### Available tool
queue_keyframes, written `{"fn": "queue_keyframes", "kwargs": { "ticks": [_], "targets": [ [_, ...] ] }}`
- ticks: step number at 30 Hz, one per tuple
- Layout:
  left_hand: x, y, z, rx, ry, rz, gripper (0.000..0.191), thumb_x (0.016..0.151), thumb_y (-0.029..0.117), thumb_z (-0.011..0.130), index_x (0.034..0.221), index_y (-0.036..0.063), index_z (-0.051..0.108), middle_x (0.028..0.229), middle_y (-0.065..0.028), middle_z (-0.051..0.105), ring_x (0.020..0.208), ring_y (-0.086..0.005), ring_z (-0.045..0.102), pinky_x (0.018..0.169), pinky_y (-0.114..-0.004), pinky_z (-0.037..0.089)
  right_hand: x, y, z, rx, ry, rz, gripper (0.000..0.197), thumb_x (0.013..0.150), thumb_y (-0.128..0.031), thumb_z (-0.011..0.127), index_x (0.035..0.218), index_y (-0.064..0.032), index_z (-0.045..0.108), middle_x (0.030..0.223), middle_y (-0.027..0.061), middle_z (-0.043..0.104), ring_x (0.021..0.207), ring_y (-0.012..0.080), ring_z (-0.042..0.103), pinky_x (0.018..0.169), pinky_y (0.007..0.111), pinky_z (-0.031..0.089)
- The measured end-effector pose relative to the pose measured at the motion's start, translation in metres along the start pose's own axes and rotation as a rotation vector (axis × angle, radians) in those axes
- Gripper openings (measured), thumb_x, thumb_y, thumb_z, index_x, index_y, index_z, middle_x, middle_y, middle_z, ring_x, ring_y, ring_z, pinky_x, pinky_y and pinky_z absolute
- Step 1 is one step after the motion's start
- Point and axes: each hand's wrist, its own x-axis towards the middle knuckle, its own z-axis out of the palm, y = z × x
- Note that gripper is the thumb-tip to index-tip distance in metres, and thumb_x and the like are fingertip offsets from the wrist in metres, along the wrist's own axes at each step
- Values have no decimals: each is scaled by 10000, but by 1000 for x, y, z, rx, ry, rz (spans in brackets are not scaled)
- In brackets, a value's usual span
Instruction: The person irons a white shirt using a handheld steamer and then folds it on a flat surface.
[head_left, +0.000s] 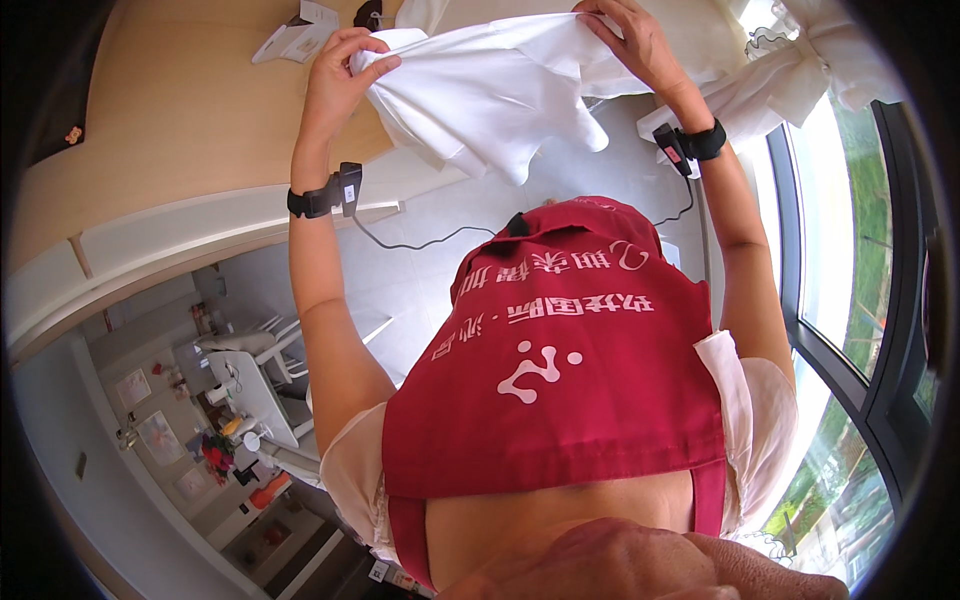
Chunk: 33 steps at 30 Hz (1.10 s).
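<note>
A white cloth (487, 90) is stretched between my two raised hands at the top of the view, its lower part hanging in loose folds. My left hand (349, 71) pinches its left upper corner between thumb and fingers. At the right end of the upper edge, my right hand (626, 34) grips the fabric with thumb and fingers. Black straps with small devices and cables sit on both wrists. Below the cloth, a red apron (547, 322) with white print covers my chest.
A pale wooden surface (187, 97) lies at the upper left, with an opened white box (300, 34) on it. White ruffled curtains (795, 67) hang by the dark-framed window (847, 247) at the right. A white table (259, 397) and chairs stand lower left.
</note>
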Motion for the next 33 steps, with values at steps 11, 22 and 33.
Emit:
{"fn": "queue_keyframes", "kwargs": {
  "ticks": [11,22,33],
  "targets": [
    [10,25,8,-25,20,117,141,879,82,822,982,13,756,1370,-87,608,1204,-199,594,1003,-310,480,-20,0,-7,141,-252,78,163,894,-45,698,1014,-11,593,1037,100,659,968,285,653,978,409,522],
    [3,75,28,147,31,202,187,922,165,775,1036,22,736,978,-89,754,917,-201,701,837,-305,528,-29,-23,82,579,-121,252,346,973,-294,732,1208,-44,686,1184,95,719,1025,229,701,937,361,561],
    [0,58,8,173,-8,73,204,918,180,771,1018,4,740,960,-92,733,852,-218,674,826,-294,517,-11,56,69,192,-193,-117,171,884,-133,730,984,4,710,936,182,672,910,375,652,825,440,536]
  ]
}}
